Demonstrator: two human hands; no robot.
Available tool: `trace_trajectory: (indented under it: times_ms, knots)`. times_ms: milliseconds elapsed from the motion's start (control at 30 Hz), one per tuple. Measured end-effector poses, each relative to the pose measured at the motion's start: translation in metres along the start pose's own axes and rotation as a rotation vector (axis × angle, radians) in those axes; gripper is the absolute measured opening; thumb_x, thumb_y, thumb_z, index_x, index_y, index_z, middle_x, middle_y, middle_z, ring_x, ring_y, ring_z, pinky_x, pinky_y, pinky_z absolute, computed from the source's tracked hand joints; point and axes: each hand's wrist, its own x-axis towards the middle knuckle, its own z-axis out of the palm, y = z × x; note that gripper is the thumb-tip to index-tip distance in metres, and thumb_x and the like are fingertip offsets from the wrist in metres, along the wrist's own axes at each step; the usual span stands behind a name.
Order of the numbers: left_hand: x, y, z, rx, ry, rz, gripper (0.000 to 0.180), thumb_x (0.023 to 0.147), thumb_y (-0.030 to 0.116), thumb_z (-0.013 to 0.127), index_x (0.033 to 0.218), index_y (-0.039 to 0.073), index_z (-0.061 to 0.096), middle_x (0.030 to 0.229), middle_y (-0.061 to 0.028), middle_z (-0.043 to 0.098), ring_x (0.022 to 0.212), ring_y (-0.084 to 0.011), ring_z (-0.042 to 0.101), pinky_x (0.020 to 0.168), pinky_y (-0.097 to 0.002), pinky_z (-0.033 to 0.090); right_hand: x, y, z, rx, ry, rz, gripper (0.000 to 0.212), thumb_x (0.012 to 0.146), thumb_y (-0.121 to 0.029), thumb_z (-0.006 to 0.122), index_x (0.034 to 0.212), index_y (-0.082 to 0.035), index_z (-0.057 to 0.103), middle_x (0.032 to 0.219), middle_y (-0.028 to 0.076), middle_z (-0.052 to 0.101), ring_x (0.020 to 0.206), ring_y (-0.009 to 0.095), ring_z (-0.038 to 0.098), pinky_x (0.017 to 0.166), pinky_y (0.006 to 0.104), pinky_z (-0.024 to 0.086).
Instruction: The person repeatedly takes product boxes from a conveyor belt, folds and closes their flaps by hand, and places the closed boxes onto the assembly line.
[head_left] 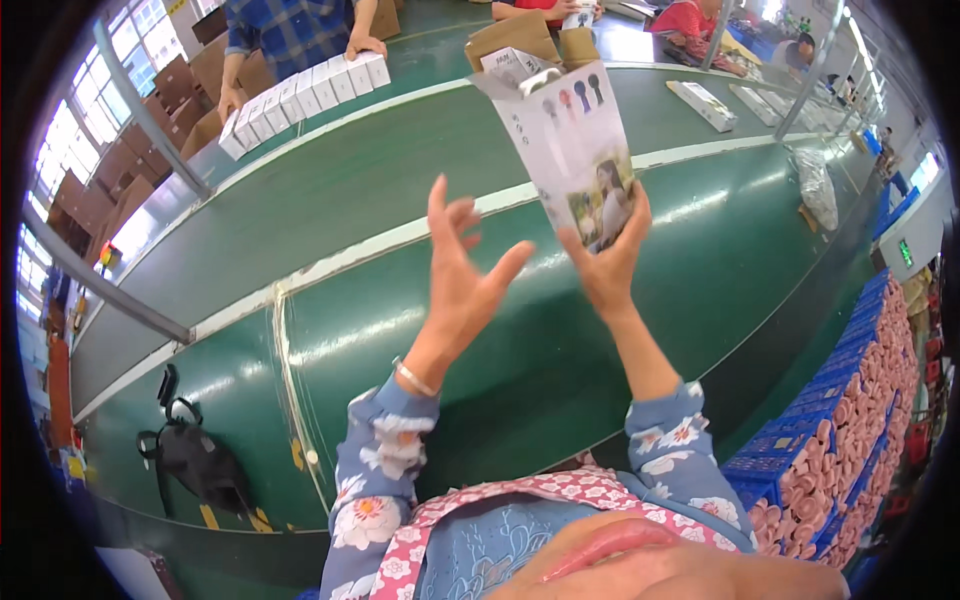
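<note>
My right hand (607, 245) grips the lower end of a white printed carton (572, 140), thumb on one side and fingers round the other. The carton stands tilted above the green table, its top flaps apart, with photos and small coloured shapes on its face. Something pale shows at its open top, too small to make out. To the left of the carton, my left hand (463, 255) is raised and open, fingers spread, holding nothing and touching nothing.
A conveyor belt (350, 180) runs beyond the green table (400, 330). Across it a person's hands (368, 46) flank a row of white boxes (300, 95). A brown cardboard box (510, 35) stands behind my carton. Left lies a black bag (200, 465); right, blue crates (800, 430) of pink parts.
</note>
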Motion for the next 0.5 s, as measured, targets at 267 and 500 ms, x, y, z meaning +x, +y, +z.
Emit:
trace_trajectory:
  times_ms: [267, 500]
  knots:
    - [-0.006, 0.043, -0.005, -0.262, 0.136, 0.100, 0.093, 0.080, 0.001, 0.070, 0.146, 0.012, 0.004, 0.111, -0.0104, 0.046, 0.093, -0.0168, 0.057, 0.079, -0.0290, 0.051, -0.112, -0.070, -0.030, -0.136, -0.396, -0.107, 0.099, 0.076, -0.043, 0.074, 0.143, 0.004, 0.019, 0.140, 0.024, 0.032, 0.132, 0.038, 0.030, 0.108, 0.0473, 0.026]
    - [-0.042, 0.012, -0.043, -0.137, -0.022, 0.297, 0.062, 0.075, 0.004, 0.074, 0.129, 0.009, 0.044, 0.114, -0.0126, 0.050, 0.103, -0.0251, 0.053, 0.085, -0.0360, 0.047, 0.005, -0.110, -0.015, 1.125, -0.472, 0.708, 0.046, 0.095, -0.020, 0.052, 0.135, -0.001, 0.038, 0.126, 0.009, 0.051, 0.116, 0.020, 0.049, 0.097, 0.0319, 0.040]
